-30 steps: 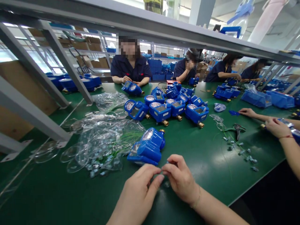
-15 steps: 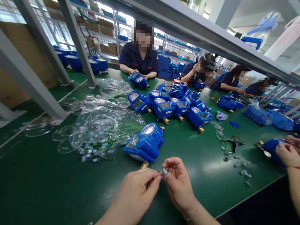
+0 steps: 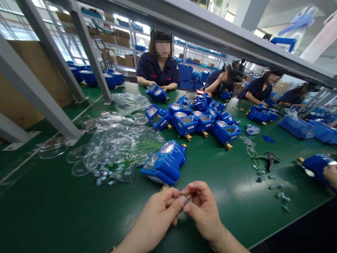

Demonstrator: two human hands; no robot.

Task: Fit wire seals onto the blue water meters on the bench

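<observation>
My left hand [image 3: 160,209] and my right hand [image 3: 204,209] meet fingertip to fingertip low in the middle of the view. Pinched between them is a small light-blue wire seal [image 3: 186,199], mostly covered by my fingers. Just beyond my hands a blue water meter [image 3: 165,163] with a round dial rests on the green table; its near brass fitting is partly hidden by my left hand. To its left lies a clear plastic bag [image 3: 116,144] of similar seals with green wires.
Several blue meters [image 3: 185,123] stand farther back. Right of them are dark pliers [image 3: 270,160], loose seals [image 3: 273,186] and blue bins [image 3: 296,127]. A co-worker's hand [image 3: 331,174] touches a meter at the right edge. Grey posts [image 3: 47,91] rise at left; people sit opposite.
My left fingers have moved onto the seal, with the thumb now over it; before, it showed more plainly at my right fingertips. The view has shifted slightly.
</observation>
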